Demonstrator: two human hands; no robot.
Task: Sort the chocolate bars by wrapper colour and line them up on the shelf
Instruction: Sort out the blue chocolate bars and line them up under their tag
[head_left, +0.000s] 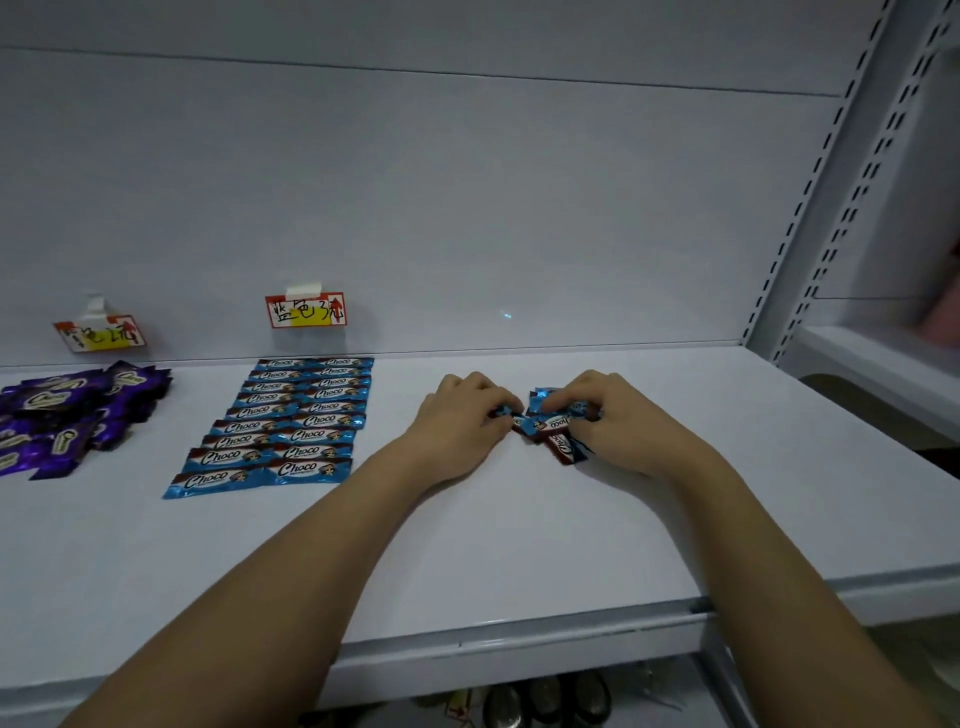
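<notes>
On the white shelf (519, 545) lie two neat columns of blue Choco bars (280, 423) under a handwritten label. A loose heap of purple bars (67, 410) lies at the far left. Right of the blue columns sits a small bunch of blue bars (550, 426), some turned sideways. My left hand (457, 421) pinches the left end of one bar in that bunch. My right hand (613, 421) grips the bunch from the right with curled fingers. Part of the bunch is hidden under my fingers.
Two red-and-yellow label tags hang on the back wall: the blue label tag (306, 310) above the blue columns, the purple label tag (100, 333) above the purple heap. A slotted upright (810, 208) bounds the shelf at the right. The shelf's front edge (467, 649) runs below my forearms.
</notes>
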